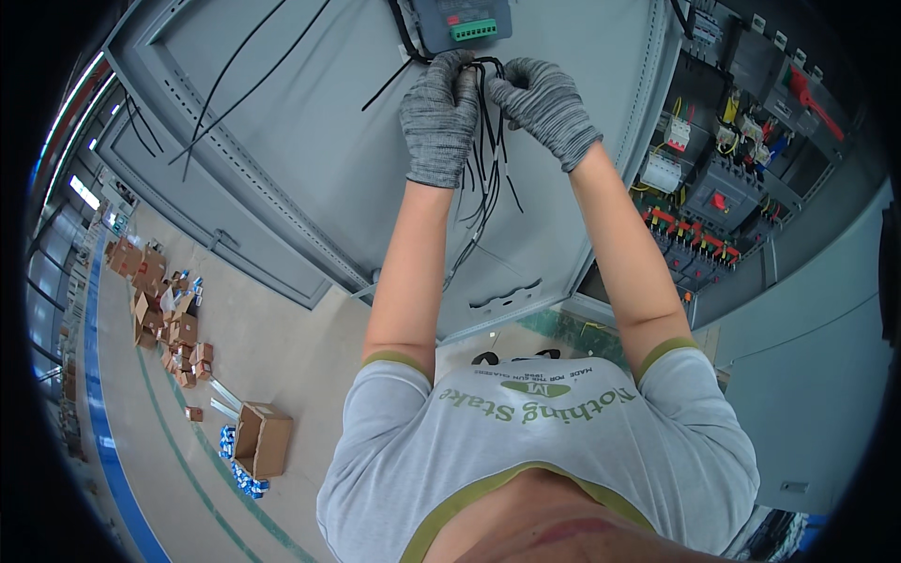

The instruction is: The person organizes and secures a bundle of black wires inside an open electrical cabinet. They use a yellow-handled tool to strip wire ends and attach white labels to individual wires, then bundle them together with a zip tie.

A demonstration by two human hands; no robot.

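Observation:
Both my hands wear grey knitted gloves and are raised against the grey cabinet door (357, 141). My left hand (439, 117) is closed in a pinch on the black wires (485, 174), just below a dark grey module (463, 13) with a green terminal block (474, 30). Close by on the right, my right hand (547, 101) grips the same bundle, its fingertips partly hidden behind the strands. Several loose ends dangle between and below the gloves. One black wire end (386, 86) sticks out to the left of my left hand.
To the right stands an open cabinet with breakers (721, 192) and coloured wiring. Long black wires (246, 89) hang at the upper left. Cardboard boxes (266, 441) and blue packages (247, 481) lie on the floor at left. Another grey door panel (225, 211) stands behind.

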